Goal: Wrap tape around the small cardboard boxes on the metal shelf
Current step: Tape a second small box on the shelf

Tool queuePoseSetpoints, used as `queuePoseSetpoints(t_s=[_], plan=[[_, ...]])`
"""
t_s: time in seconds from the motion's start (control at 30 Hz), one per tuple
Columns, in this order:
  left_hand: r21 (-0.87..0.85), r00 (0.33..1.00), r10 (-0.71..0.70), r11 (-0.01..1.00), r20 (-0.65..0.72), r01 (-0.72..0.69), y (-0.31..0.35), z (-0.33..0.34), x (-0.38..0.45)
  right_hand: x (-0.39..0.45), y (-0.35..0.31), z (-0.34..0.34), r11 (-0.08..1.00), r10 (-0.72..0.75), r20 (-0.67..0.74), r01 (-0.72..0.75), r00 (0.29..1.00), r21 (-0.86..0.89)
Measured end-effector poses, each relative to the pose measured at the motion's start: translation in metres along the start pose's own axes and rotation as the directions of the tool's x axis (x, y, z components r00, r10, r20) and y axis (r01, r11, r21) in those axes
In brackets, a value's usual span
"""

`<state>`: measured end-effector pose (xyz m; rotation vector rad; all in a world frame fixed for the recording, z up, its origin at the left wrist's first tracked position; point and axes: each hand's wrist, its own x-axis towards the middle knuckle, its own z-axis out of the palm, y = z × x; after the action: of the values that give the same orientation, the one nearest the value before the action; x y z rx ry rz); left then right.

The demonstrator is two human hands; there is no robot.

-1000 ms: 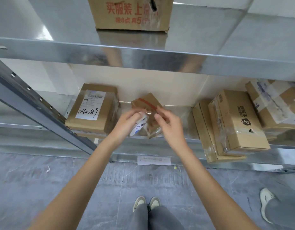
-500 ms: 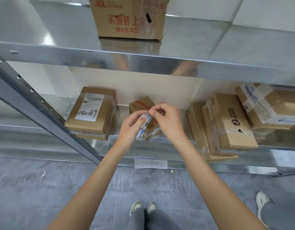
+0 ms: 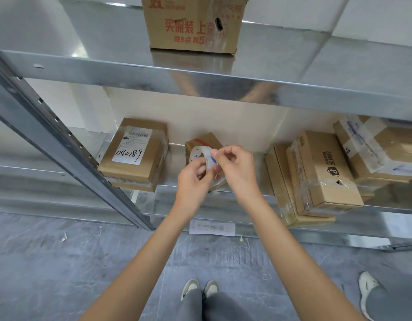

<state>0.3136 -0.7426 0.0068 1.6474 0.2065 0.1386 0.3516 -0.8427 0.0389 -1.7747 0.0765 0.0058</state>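
Both bare forearms reach forward and up, converging so the two hands meet close together in front of the person. The left hand point(image 3: 193, 179) has its fingers point(image 3: 201, 166) curled and gripping, knuckles toward the camera. The right hand point(image 3: 236, 167) sits just beside it, touching, wrist bent, with thumb and forefinger pinched together at its left edge and the other fingers loosely curled.

Top-shelf box point(image 3: 193, 24): red "JDL" logo at its upper left; below it large red Chinese print, "买服装 上", then a smaller line "晚8点 真5", partly lost under glossy tape.
Left box's white label point(image 3: 132, 144): barcode and small unreadable print; handwritten "040189".
Right box point(image 3: 325, 167): black round logo with Chinese characters, too small to read surely.
Shelf-edge paper slip point(image 3: 212, 227): print illegible.
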Motion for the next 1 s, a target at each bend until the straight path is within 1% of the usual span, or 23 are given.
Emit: queuePoseSetpoints(t_s=[0.13,0.27,0.33,0.4,0.43,0.47,0.53,0.57,0.6,0.63,0.7,0.73,0.77,0.8,0.83,0.87,0.9,0.93,1.0], plan=[[0.016,0.999,0.022,1.0,-0.028,-0.021,-0.001,0.002,-0.002,-0.003,-0.001,0.005,0.987,0.111,-0.075,-0.101,0.991,0.124],[0.044,0.998,0.046,0.998,-0.048,-0.043,-0.003,0.002,-0.006,-0.005,0.002,0.01,0.973,0.159,-0.093,-0.14,0.983,0.185],[0.043,0.997,0.054,0.998,-0.049,-0.052,-0.006,0.0,-0.007,-0.006,0.005,0.011,0.936,0.217,-0.073,-0.186,0.974,0.299],[0.023,0.998,0.058,0.998,-0.036,-0.057,-0.009,-0.002,-0.008,-0.005,0.009,0.013,0.836,0.336,0.001,-0.298,0.942,0.461],[0.022,0.998,0.06,0.998,-0.026,-0.059,-0.011,-0.005,-0.007,-0.004,0.011,0.013,0.799,0.384,0.049,-0.358,0.922,0.482],[0.028,0.998,0.057,0.998,-0.015,-0.056,-0.013,-0.008,-0.007,-0.004,0.014,0.014,0.784,0.419,0.097,-0.414,0.903,0.463],[0.068,0.999,0.049,0.996,0.012,-0.05,-0.021,-0.015,-0.007,-0.004,0.021,0.016,0.776,0.468,0.181,-0.5,0.865,0.384],[0.099,0.998,0.05,0.994,0.025,-0.052,-0.025,-0.019,-0.009,-0.003,0.024,0.017,0.786,0.478,0.201,-0.518,0.855,0.336],[0.127,0.998,0.058,0.99,0.03,-0.061,-0.029,-0.023,-0.01,-0.002,0.029,0.017,0.812,0.469,0.192,-0.506,0.862,0.289],[0.151,0.997,0.072,0.986,0.025,-0.075,-0.034,-0.026,-0.011,-0.001,0.034,0.017,0.855,0.434,0.149,-0.459,0.888,0.243],[0.213,0.996,0.085,0.974,-0.022,-0.079,-0.043,-0.031,-0.01,0.002,0.046,0.015,0.947,0.304,-0.014,-0.3,0.953,0.117],[0.273,0.996,0.067,0.961,-0.053,-0.05,-0.05,-0.032,-0.008,0.005,0.052,0.013,0.978,0.204,-0.098,-0.207,0.974,-0.023],[0.356,0.996,0.047,0.934,-0.079,-0.016,-0.058,-0.033,-0.004,0.008,0.059,0.012,0.967,0.097,-0.132,-0.124,0.987,-0.222],[0.457,0.995,0.032,0.89,-0.099,0.017,-0.066,-0.034,0.001,0.012,0.065,0.012,0.902,0.025,-0.106,-0.068,0.994,-0.427],[0.547,0.994,0.019,0.836,-0.109,0.044,-0.074,-0.035,0.006,0.015,0.071,0.013,0.807,0.004,-0.054,-0.035,0.999,-0.59],[0.625,0.994,0.002,0.778,-0.112,0.069,-0.08,-0.035,0.011,0.018,0.077,0.014,0.712,0.022,0.0,-0.016,1.0,-0.702],[0.698,0.995,-0.007,0.712,-0.1,0.075,-0.084,-0.034,0.015,0.021,0.082,0.014,0.642,0.058,0.039,-0.007,0.998,-0.767],[0.768,0.997,-0.006,0.637,-0.076,0.062,-0.088,-0.033,0.021,0.025,0.086,0.014,0.611,0.086,0.058,-0.007,0.995,-0.792],[0.871,1.0,-0.004,0.491,-0.012,0.012,-0.093,-0.032,0.033,0.028,0.092,0.01,0.632,0.101,0.044,-0.03,0.994,-0.775]])
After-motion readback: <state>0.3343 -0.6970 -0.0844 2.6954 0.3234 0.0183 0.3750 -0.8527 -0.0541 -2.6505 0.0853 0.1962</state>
